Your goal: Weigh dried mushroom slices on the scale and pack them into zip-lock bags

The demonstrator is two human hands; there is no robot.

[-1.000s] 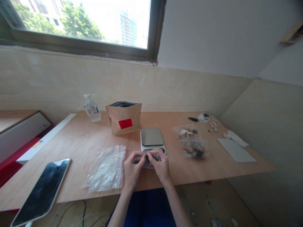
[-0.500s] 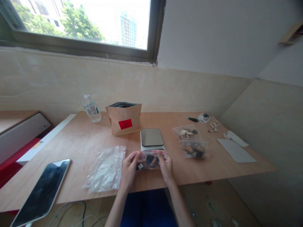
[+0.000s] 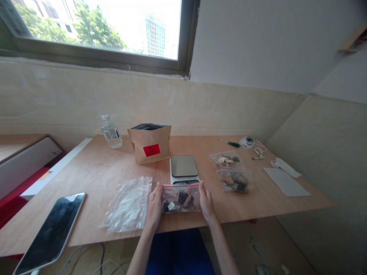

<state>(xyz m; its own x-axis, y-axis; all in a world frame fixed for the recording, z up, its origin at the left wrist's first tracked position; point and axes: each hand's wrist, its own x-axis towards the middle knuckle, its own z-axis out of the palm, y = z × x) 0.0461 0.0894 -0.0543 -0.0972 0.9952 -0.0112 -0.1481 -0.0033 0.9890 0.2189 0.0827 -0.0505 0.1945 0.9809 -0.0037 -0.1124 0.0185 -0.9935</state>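
A clear zip bag with a red seal strip, holding dark and brown dried pieces and a small white packet, is stretched between my hands near the table's front edge. My left hand grips its left side, fingers closed. On its right side my right hand is closed the same way. Just beyond the bag stands a small digital scale with nothing on its plate. A stack of flat, unfilled zip bags lies beside my left hand.
Behind stand an open kraft pouch and a plastic bottle. Two filled zip bags lie to the right, near a screwdriver, a small camera and white paper. A tablet lies front left.
My hands have moved apart from the bag's top seal to its two side edges. More of the bag's front and of the scale's display now shows.
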